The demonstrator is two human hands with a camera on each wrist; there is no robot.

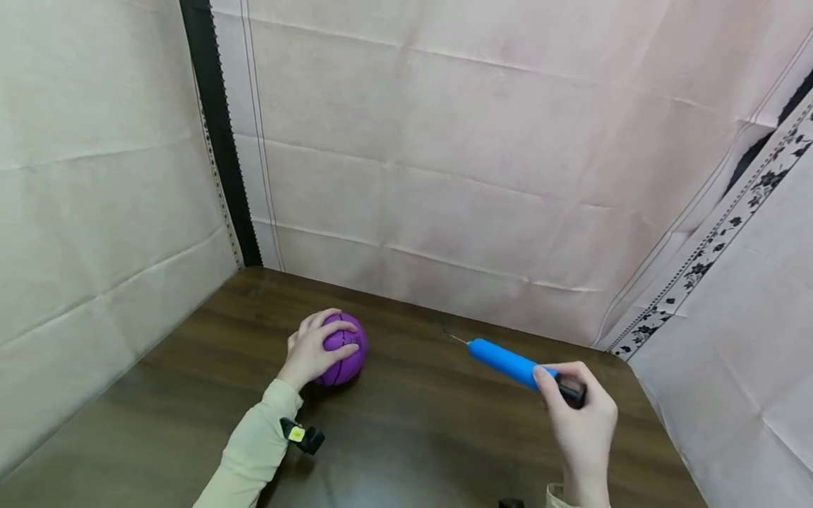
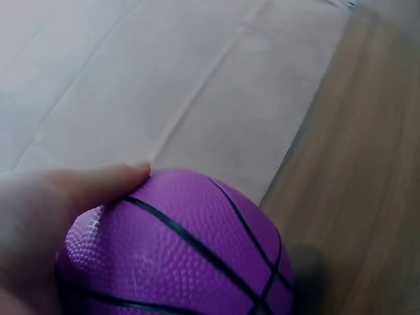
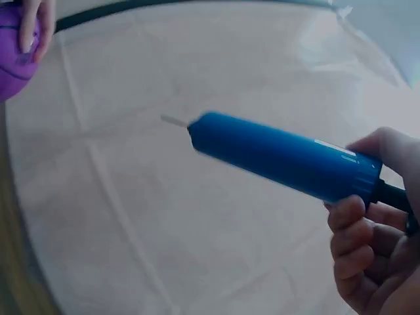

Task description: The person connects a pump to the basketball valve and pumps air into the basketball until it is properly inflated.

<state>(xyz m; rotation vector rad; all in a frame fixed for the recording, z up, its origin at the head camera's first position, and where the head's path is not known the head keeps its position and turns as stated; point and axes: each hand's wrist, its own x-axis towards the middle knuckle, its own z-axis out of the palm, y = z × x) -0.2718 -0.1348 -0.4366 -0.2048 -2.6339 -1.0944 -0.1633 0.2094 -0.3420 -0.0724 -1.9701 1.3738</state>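
Note:
A small purple basketball (image 1: pixel 346 351) with black seams sits on the brown table, left of the middle. My left hand (image 1: pixel 315 351) grips it from the left and above, fingers spread over its curve. In the left wrist view the thumb (image 2: pixel 108 180) lies along the top of the ball. My right hand (image 1: pixel 581 416) holds a blue hand pump (image 1: pixel 504 361) by its rear end, near the black handle (image 1: pixel 571 392). A thin needle (image 3: pixel 173 121) juts from the pump's front tip, pointing left toward the ball's side of the table and apart from the ball.
The dark wood table (image 1: pixel 406 423) backs onto a pale creased cloth (image 1: pixel 413 155). More cloth hangs at the left (image 1: pixel 95 197) and right (image 1: pixel 749 331). A black wrist camera (image 1: pixel 308 437) is strapped to the left sleeve.

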